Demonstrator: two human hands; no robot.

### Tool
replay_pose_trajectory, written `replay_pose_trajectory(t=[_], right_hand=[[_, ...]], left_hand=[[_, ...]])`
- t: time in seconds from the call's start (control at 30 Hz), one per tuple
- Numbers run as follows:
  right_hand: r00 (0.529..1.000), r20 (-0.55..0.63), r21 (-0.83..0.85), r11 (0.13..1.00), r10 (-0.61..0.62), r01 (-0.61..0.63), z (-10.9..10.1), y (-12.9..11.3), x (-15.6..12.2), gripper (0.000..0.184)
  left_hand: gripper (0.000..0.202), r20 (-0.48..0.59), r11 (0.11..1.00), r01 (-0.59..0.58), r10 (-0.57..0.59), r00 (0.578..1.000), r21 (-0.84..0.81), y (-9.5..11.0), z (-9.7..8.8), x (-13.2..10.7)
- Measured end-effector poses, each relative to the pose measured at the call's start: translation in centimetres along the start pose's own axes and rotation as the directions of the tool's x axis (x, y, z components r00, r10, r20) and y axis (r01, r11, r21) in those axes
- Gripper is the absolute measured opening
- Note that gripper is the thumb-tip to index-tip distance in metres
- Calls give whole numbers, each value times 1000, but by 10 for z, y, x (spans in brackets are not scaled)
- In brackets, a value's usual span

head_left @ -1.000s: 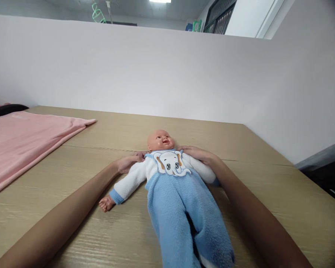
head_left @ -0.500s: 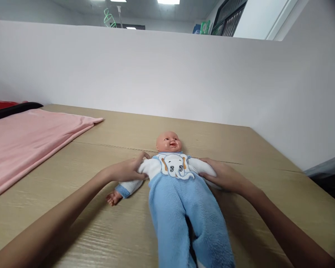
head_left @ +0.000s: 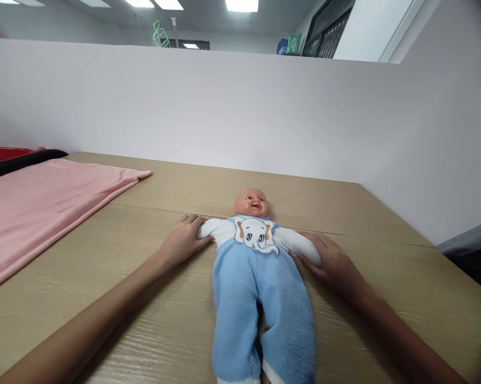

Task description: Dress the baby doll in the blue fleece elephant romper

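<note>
A baby doll lies face up on the wooden table, its head pointing away from me. It wears a white and blue fleece outfit with an elephant face on the chest. My left hand is closed around the doll's arm on the left, hiding its forearm and hand. On the other side, my right hand grips the doll's other sleeve, thumb below and fingers behind it. Both doll arms stretch out sideways. The legs point toward me, slightly apart.
A pink cloth is spread over the left part of the table. Behind it are a black curved edge and a red object. A white partition stands along the back. Something dark and grey sits beyond the right edge.
The doll's head and chest have shifted slightly right, its legs left. Its left-side arm, earlier bent down with the hand showing, now extends outward under my left hand. My right hand has moved slightly right.
</note>
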State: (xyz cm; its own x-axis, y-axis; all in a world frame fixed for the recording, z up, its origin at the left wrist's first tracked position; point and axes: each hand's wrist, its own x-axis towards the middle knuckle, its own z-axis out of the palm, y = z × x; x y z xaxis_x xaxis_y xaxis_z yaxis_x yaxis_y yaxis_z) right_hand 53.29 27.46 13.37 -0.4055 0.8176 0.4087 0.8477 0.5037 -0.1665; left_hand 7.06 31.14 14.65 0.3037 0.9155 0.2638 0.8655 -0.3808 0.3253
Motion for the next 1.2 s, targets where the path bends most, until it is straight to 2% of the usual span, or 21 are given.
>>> replay_pose_trajectory(t=[0.07,0.13,0.23,0.3,0.37,0.43,0.47,0.53,0.63,0.67,0.73,0.83,0.87,0.93,1.0,1.03,1.1,1.13,1.2], right_hand=[[998,-61,-56,998,-21,18,-1,5,-9,55],[993,-111,-112,993,-43,31,-3,9,-15,57],[974,-205,-150,987,-96,66,-8,5,-14,52],[956,-259,-138,985,-137,104,-11,-6,-12,42],[957,-248,-71,988,-151,137,-11,-23,-10,33],[983,-149,87,989,-107,121,-6,-42,-9,28],[995,-85,197,978,-57,73,-2,-51,-9,26],[995,41,446,889,93,-102,7,-67,-8,27],[939,189,709,621,288,-333,16,-77,-5,38],[919,212,753,545,332,-370,16,-77,-3,42],[885,223,794,451,408,-408,16,-75,1,49],[853,215,812,397,476,-427,17,-72,5,53],[853,202,812,404,482,-421,19,-72,6,54],[865,149,792,465,479,-395,24,-73,5,51],[884,48,708,608,465,-358,26,-74,3,41],[897,-37,620,714,440,-325,25,-72,2,36],[921,-219,348,907,323,-236,18,-64,-1,25],[930,-282,189,964,238,-189,13,-58,-2,23],[952,-292,-55,992,90,-111,1,-39,-5,33]], left_hand=[[56,-127,997,-39,46,991,60,0,6,-5],[60,-218,993,-97,111,970,74,5,9,-11],[37,-265,970,-236,213,940,-57,20,7,-21],[22,-220,936,-277,229,948,-218,32,5,-27],[22,-110,897,-249,224,968,-366,42,5,-33],[29,4,857,-167,193,981,-488,48,6,-36],[32,50,829,-112,166,985,-548,50,8,-37],[36,121,745,6,99,988,-667,51,12,-38],[41,171,591,150,-21,985,-792,50,19,-36],[42,175,543,182,-65,982,-820,50,21,-35],[43,175,465,218,-136,975,-858,50,24,-32],[41,165,442,209,-136,977,-872,49,28,-28],[40,156,472,190,-109,982,-861,49,29,-27],[34,118,591,124,-49,992,-797,48,30,-26],[28,37,759,28,-6,999,-651,47,31,-27],[26,-8,832,-18,16,1000,-555,46,30,-27],[21,-87,917,-83,53,995,-390,45,28,-29],[19,-123,936,-107,69,990,-335,45,26,-30],[13,-208,944,-150,91,974,-292,46,21,-33]])
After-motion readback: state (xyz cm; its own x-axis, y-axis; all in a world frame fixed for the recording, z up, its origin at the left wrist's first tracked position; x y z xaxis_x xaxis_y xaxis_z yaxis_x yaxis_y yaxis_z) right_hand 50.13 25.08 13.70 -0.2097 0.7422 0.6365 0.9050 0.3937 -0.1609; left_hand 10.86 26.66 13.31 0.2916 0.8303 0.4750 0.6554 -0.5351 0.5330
